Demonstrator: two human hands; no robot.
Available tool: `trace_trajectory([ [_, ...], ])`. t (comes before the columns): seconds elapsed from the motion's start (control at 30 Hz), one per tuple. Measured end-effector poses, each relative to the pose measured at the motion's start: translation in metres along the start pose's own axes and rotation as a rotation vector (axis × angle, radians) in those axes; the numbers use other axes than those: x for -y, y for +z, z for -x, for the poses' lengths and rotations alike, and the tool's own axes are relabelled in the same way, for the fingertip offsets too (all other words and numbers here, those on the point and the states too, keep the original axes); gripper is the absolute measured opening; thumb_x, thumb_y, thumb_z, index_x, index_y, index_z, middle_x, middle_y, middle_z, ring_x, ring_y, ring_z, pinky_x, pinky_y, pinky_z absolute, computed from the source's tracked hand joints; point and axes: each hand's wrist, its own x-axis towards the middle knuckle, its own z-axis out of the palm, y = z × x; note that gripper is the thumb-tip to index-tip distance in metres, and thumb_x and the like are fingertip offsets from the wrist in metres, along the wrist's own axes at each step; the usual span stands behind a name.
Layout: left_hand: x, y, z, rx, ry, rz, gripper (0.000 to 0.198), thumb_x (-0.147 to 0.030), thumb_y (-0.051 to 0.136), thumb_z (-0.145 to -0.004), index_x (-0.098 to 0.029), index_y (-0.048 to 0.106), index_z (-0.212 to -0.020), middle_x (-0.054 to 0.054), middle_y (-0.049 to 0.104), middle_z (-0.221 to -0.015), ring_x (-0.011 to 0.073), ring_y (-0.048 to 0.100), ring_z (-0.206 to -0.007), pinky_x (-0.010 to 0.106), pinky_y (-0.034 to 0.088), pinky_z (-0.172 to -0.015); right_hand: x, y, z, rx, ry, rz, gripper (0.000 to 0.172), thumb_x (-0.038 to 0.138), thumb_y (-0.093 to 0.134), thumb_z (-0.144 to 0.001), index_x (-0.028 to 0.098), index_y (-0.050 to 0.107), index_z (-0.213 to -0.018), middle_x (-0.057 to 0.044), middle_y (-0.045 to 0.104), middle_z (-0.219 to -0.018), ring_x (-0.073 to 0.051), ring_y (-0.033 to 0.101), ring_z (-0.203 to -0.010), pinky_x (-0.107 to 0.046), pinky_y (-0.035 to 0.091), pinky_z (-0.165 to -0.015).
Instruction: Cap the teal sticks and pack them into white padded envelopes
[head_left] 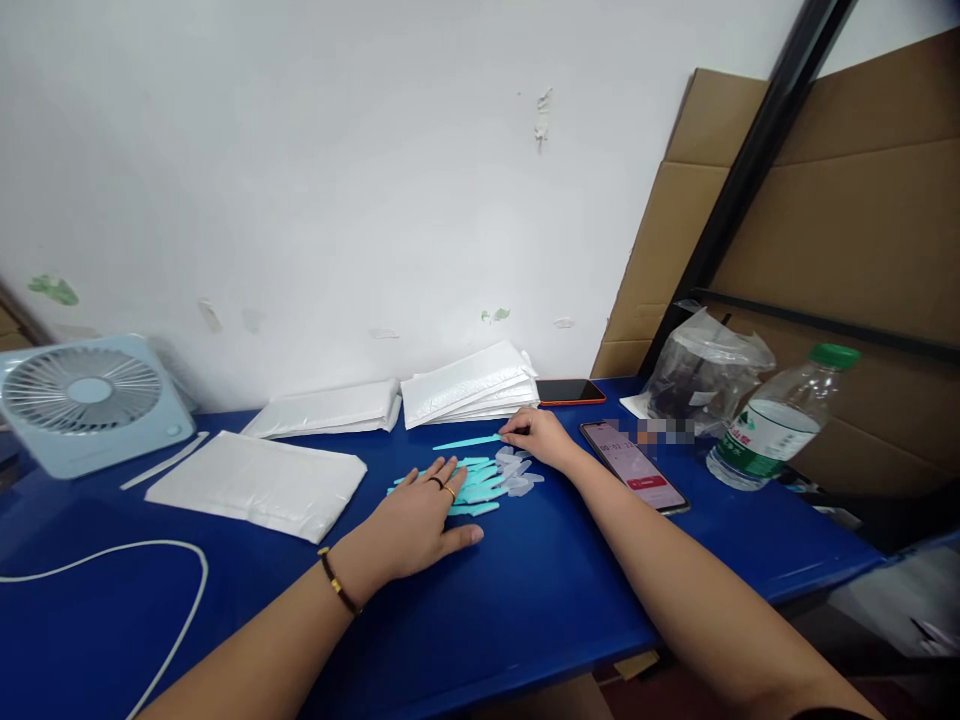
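Note:
My left hand (420, 525) lies palm down with fingers spread over a pile of turquoise eyebrow razors (480, 482), hiding part of it. Clear plastic caps (521, 475) show at the right ends of the razors. Just beyond the pile, my right hand (541, 438) pinches the right end of a single turquoise eyebrow razor (466, 442), which points left and lies at or close to the table surface. Its gripped end is covered by my fingertips.
On the blue table (525, 610) are white padded envelopes (472, 385), another envelope (259, 485), a light blue fan (94, 400) and a white cable (199, 590). To the right are a lit phone (634, 465), a dark phone (571, 391), a bagged cup (694, 370) and a water bottle (772, 430).

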Motion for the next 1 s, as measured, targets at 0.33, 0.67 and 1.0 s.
trace_trajectory([
  [0.33,0.005,-0.009,-0.012,-0.144,-0.056,0.162,0.041,-0.043,0.033,-0.089,-0.022,0.057,-0.114,0.008,0.059,-0.117,0.0235,0.051,-0.109,0.034,0.038,-0.092,0.019,-0.021,0.015,0.241,-0.019,0.005,0.018,0.035,0.068,-0.066,0.019,0.071,-0.074,-0.003,0.060,-0.079,-0.014,0.054,-0.068,-0.024,0.041,-0.061],
  [0.67,0.047,-0.004,-0.026,-0.195,-0.248,0.272,0.016,-0.034,0.055,-0.070,-0.019,0.061,-0.073,0.002,0.061,-0.071,0.0157,0.055,-0.065,0.024,0.039,-0.056,0.040,-0.008,0.010,0.352,-0.130,-0.310,0.022,0.037,0.059,-0.077,0.018,0.065,-0.086,-0.004,0.065,-0.090,-0.016,0.059,-0.085,-0.029,0.046,-0.077],
  [1.0,0.046,-0.009,-0.024,-0.206,-0.256,0.369,0.024,-0.041,0.053,-0.072,-0.019,0.061,-0.073,0.001,0.058,-0.064,0.0144,0.053,-0.060,0.022,0.036,-0.051,0.028,-0.023,0.018,0.315,-0.001,-0.280,0.029,0.041,0.061,-0.074,0.014,0.067,-0.083,-0.003,0.063,-0.072,-0.012,0.055,-0.063,-0.024,0.044,-0.059],
])
